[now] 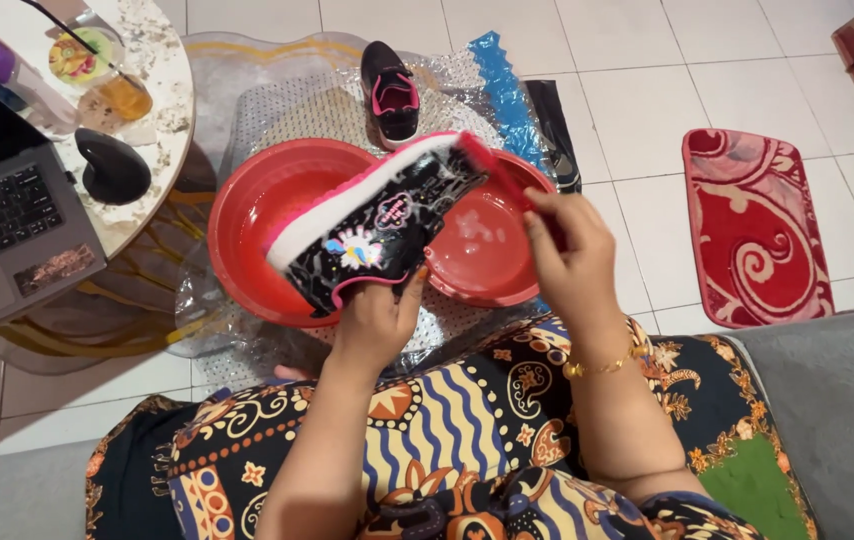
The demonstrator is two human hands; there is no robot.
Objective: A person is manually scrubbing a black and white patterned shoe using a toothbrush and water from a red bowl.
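Gripping the black, pink-trimmed child's sneaker (372,225) from below over the two red plastic basins (247,215), the left hand (372,325) could let it slip, I judge, while the right hand's (567,255) fingers pinch a red brush (492,170) at its toe.

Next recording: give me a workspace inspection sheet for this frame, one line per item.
Surface: white tiled floor with a clear plastic sheet spread on it.
Job's things: black and pink shoe over two red basins; red brush; second shoe on the sheet.
Clutter: red patterned mat.
Grippers: left hand holds the shoe; right hand holds the brush.
Cables: one dark lead on the round table.
Surroundings: laptop, black mouse, drink glass, grey seat.
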